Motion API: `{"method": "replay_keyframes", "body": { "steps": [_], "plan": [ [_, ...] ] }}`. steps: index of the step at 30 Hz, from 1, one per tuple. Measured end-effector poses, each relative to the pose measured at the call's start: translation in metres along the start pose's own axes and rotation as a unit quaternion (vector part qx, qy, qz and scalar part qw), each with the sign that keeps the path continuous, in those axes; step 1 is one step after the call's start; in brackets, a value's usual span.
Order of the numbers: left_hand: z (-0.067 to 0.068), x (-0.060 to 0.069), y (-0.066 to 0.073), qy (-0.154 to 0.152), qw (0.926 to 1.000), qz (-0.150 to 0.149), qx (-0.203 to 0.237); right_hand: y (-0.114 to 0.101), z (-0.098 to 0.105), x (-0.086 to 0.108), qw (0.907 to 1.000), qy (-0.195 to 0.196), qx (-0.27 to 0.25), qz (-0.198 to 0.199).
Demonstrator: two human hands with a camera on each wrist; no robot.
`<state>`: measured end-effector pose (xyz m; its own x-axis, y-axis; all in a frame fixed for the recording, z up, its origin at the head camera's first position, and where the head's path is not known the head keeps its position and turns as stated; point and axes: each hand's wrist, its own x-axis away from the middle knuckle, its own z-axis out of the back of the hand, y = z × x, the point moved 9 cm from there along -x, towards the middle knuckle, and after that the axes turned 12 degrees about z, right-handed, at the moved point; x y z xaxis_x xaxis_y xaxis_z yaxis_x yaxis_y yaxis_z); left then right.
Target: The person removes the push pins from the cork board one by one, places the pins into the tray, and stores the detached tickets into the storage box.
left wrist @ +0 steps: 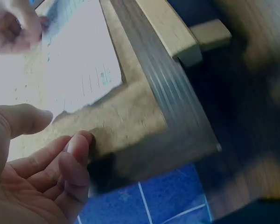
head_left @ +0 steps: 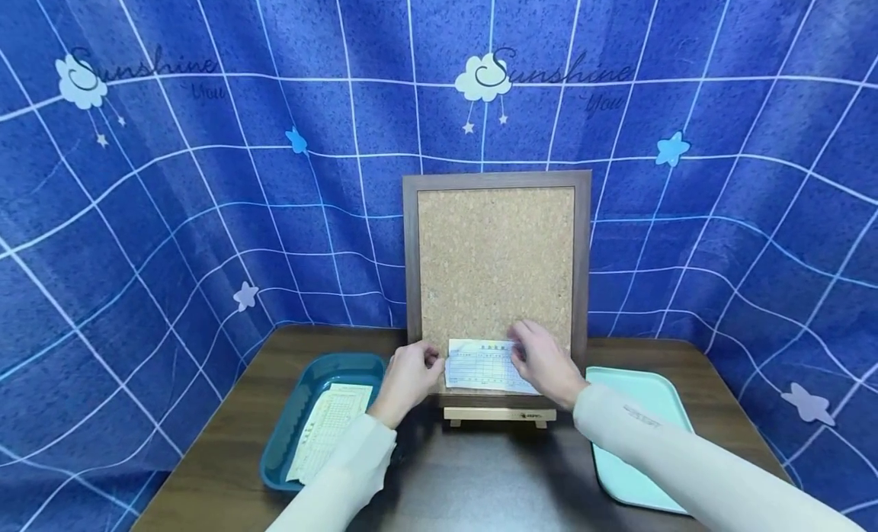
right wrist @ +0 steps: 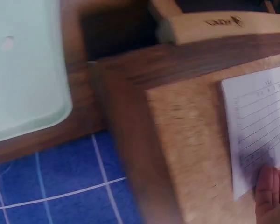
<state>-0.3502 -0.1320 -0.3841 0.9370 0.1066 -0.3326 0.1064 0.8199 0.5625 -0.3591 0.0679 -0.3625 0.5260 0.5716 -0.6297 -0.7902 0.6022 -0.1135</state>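
Note:
A white printed paper form (head_left: pixel 480 364) with ruled lines lies against the lower part of a framed cork board (head_left: pixel 497 261). Its left edge looks torn in the left wrist view. My left hand (head_left: pixel 414 370) is at that edge, thumb close to the paper's corner; its thumb and fingers (left wrist: pixel 77 147) stand apart with nothing between them. At the form's upper right, my right hand (head_left: pixel 545 364) rests its fingers (right wrist: pixel 268 186) over the paper. Part of the right hand falls outside the right wrist view.
A wooden stand (head_left: pixel 499 415) supports the board on a dark wooden table (head_left: pixel 480 479). To the left, a dark teal tray (head_left: pixel 274 456) contains more printed sheets (head_left: pixel 332 421). A pale mint tray (head_left: pixel 634 482) lies right, partly under my right forearm. A blue curtain (head_left: pixel 329 174) hangs behind.

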Motion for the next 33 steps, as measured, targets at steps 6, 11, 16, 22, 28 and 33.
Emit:
{"method": "replay_keyframes", "body": {
  "steps": [6, 11, 16, 22, 28, 33],
  "plan": [
    [-0.012, -0.003, 0.005, -0.007, 0.9986, 0.041, 0.034, -0.015, -0.017, -0.016, 0.9999, 0.000, -0.009, 0.010],
    [-0.020, -0.003, 0.008, -0.004, 0.9980, 0.053, 0.032, -0.022, -0.019, -0.017, 0.9999, 0.012, 0.002, 0.004],
    [-0.022, -0.002, 0.007, 0.007, 0.9981, 0.054, 0.028, -0.025, -0.021, -0.021, 0.9994, 0.022, 0.028, 0.006],
    [-0.022, -0.002, 0.007, 0.010, 0.9991, 0.037, 0.020, -0.026, -0.023, -0.023, 0.9978, 0.033, 0.056, 0.017],
    [-0.019, -0.004, 0.009, 0.002, 0.9994, 0.032, 0.011, -0.023, -0.025, -0.024, 0.9980, 0.020, 0.055, 0.024],
    [-0.018, -0.005, 0.009, -0.011, 0.9992, 0.035, 0.018, -0.020, -0.026, -0.023, 0.9991, 0.011, 0.036, 0.021]
  ]
}}
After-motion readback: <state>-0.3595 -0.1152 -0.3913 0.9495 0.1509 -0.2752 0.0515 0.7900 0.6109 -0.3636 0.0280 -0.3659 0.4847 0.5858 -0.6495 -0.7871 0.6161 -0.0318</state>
